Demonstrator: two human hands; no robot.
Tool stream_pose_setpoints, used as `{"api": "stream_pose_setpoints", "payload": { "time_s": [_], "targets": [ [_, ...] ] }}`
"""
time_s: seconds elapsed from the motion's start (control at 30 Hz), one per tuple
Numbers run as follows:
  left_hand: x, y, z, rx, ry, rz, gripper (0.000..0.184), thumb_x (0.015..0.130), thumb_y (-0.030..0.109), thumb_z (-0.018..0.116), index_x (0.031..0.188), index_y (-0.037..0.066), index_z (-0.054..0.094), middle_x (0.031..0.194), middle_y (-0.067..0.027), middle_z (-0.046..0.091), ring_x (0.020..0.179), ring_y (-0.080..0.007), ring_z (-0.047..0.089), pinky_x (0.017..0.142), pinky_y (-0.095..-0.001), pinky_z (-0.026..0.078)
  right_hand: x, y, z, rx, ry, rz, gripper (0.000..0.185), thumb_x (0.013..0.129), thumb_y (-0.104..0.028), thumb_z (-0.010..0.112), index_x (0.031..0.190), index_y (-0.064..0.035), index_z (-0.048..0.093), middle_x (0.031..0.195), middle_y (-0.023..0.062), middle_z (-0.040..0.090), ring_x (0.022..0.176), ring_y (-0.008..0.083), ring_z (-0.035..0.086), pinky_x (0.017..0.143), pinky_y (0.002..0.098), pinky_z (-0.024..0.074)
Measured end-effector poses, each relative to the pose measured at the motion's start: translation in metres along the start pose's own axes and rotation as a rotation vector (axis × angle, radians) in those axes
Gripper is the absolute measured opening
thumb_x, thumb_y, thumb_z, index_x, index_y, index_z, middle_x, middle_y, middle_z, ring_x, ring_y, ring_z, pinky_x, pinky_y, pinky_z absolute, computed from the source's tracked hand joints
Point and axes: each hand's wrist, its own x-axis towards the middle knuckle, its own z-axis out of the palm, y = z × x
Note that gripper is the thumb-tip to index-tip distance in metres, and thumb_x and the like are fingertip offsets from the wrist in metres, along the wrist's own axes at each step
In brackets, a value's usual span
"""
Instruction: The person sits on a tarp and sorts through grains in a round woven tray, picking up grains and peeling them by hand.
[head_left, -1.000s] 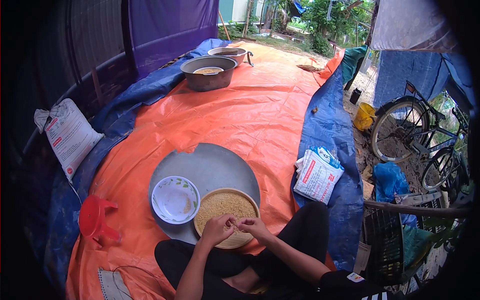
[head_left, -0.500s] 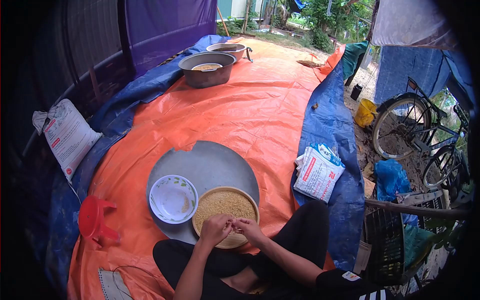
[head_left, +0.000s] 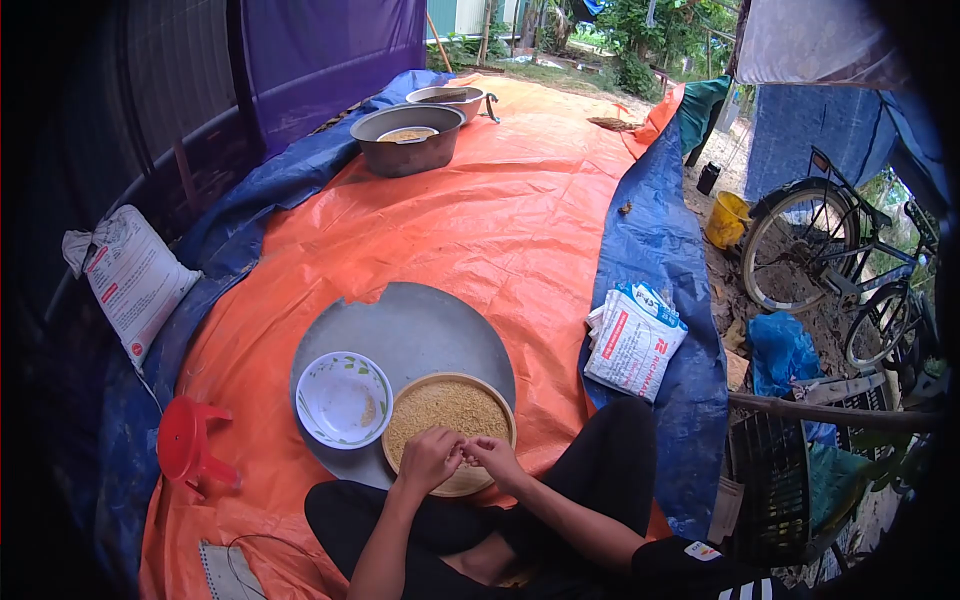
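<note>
We see left hand (head_left: 430, 458) and right hand (head_left: 490, 462) curled, fingertips nearly meeting; any hold, we can't tell | grain (head_left: 447, 405) lies in round tray (head_left: 513, 428), just below | a wrist bumping it could spill our grain

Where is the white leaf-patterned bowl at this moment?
In the head view, the white leaf-patterned bowl sits left of centre on the round grey disc, just left of the round wooden tray of grain.
</note>
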Motion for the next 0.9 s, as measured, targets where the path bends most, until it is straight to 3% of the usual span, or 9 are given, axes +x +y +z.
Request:
{"api": "stream_pose_setpoints", "payload": {
  "time_s": [0.13, 0.43, 0.9],
  "targets": [
    [-0.0007, -0.002, 0.0012, -0.013, -0.009, -0.01, 0.012, 0.074, 0.007, 0.073, 0.083, 0.008, 0.065, 0.079, -0.0085, 0.066, 0.074, -0.0281, 0.066, 0.067, -0.0401, 0.053, 0.0014, 0.0031, 0.0001, -0.009, -0.032, -0.034, 0.021, 0.099, -0.023, 0.063, 0.103, -0.0044, 0.071, 0.084, -0.0046, 0.065, 0.074, 0.0029, 0.056, 0.069, 0.0196, 0.045],
    [-0.0005, 0.0003, -0.0008, -0.079, -0.029, -0.067, 0.013, 0.074, 0.006, 0.072, 0.085, 0.007, 0.065, 0.08, -0.0101, 0.066, 0.076, -0.0289, 0.067, 0.068, -0.0395, 0.053, 0.0018, 0.0037, 0.0003, -0.104, -0.064, -0.15, 0.017, 0.097, -0.018, 0.065, 0.102, -0.0015, 0.069, 0.093, 0.0, 0.069, 0.084, 0.0057, 0.061, 0.076, 0.0217, 0.048],
    [-0.0029, 0.0018, -0.0014, -0.107, -0.084, -0.109, 0.016, 0.072, 0.007, 0.072, 0.086, 0.007, 0.065, 0.08, -0.0091, 0.065, 0.076, -0.026, 0.068, 0.068, -0.0377, 0.055, -0.0011, 0.0034, 0.0036, -0.298, -0.023, -0.259, 0.016, 0.097, -0.014, 0.064, 0.098, 0.0003, 0.07, 0.087, -0.0015, 0.067, 0.08, 0.004, 0.058, 0.07, 0.0222, 0.046]
  ]
}}
